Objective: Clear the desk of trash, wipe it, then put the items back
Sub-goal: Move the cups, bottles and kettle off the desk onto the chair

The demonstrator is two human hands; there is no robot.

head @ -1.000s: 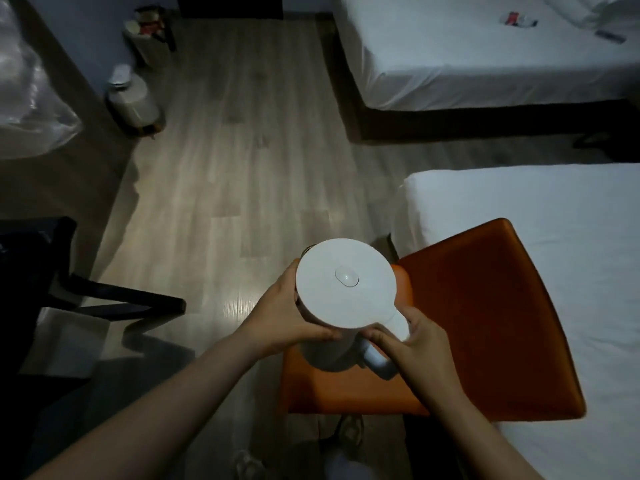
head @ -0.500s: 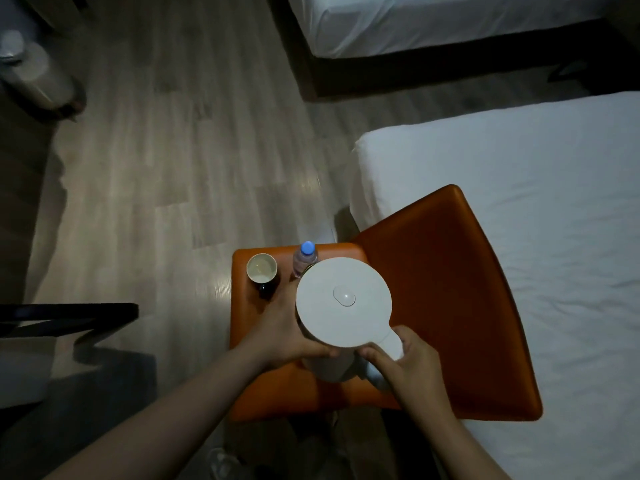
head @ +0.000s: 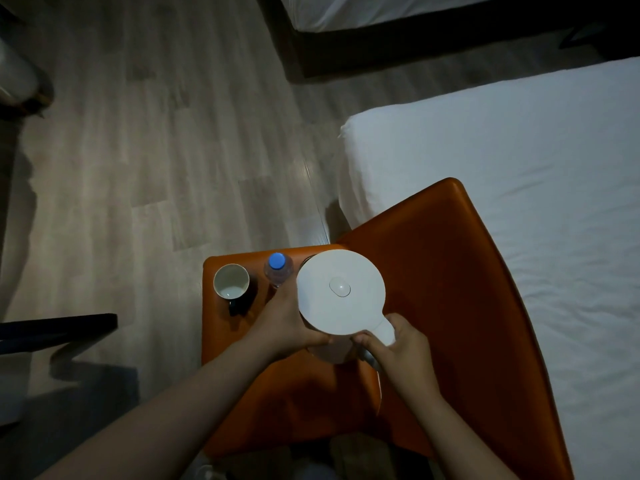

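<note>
Camera has tipped down since a second ago: cup and bottle, out of frame then, now show on the chair seat; both hands keep the same grip on the kettle.

Left hand is wrapped round the kettle body, at 8 o'clock of the lid. Right hand is curled round the handle at 5 o'clock, thumb on the lid tab. Hands are apart, kettle between them, upright, white lid facing the camera. Kettle sits over the orange chair seat; can't tell if its base touches the seat.

Water bottle, blue cap, stands just beside the lid at 10 o'clock, next to the left hand's knuckles. Cup stands at 9 o'clock of the bottle, near the seat's far left corner, handle towards the camera.

White bed runs at 1 to 3 o'clock behind the chair back. Wood floor at 11 o'clock. Second bed at the far 12 o'clock edge.
</note>
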